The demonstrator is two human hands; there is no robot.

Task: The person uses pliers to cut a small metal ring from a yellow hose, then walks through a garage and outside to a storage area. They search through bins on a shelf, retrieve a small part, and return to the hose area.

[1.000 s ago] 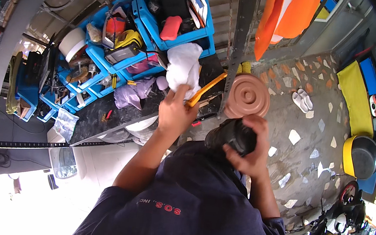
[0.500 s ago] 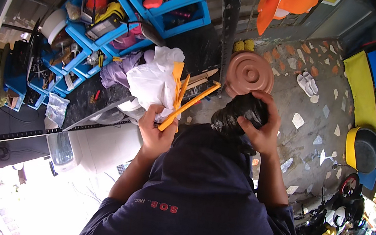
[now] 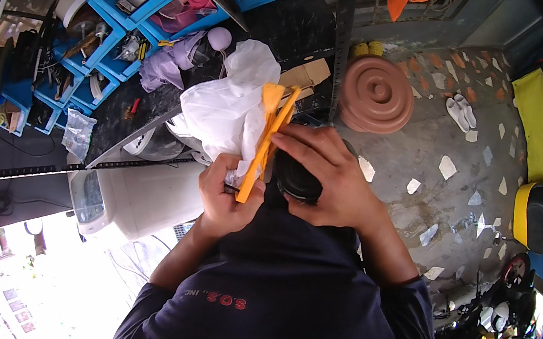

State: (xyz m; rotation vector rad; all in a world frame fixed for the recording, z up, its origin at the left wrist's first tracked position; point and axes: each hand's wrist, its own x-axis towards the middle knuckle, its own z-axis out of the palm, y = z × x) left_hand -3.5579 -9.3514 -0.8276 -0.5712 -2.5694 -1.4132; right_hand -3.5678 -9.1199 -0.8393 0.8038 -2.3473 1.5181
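My left hand (image 3: 226,201) grips a white plastic bag (image 3: 213,117) together with thin yellow plastic pieces (image 3: 252,181), which stand upward above the thumb. My right hand (image 3: 332,177) is wrapped round a dark, rounded black bundle (image 3: 294,179), mostly covered by the hand. Its index and middle fingertips reach over the bundle to the upper part of the yellow pieces, so both hands are close together in front of my dark shirt. Behind the bag, flat brown cardboard (image 3: 305,71) lies on the black shelf (image 3: 277,19), near lilac cloth (image 3: 169,60).
Blue bins (image 3: 149,2) of tools fill the shelf. A metal post (image 3: 342,21) stands at its end. A brown round lid (image 3: 377,98), white slippers (image 3: 461,112) and a black-yellow tub (image 3: 538,218) are to the right. A white appliance (image 3: 145,194) sits below the shelf, and a motorbike (image 3: 507,303) is lower right.
My right hand has moved left with the black bundle, its fingers now reaching the yellow pieces. My left hand has lowered from near the shelf, bringing the bag and pieces with it.
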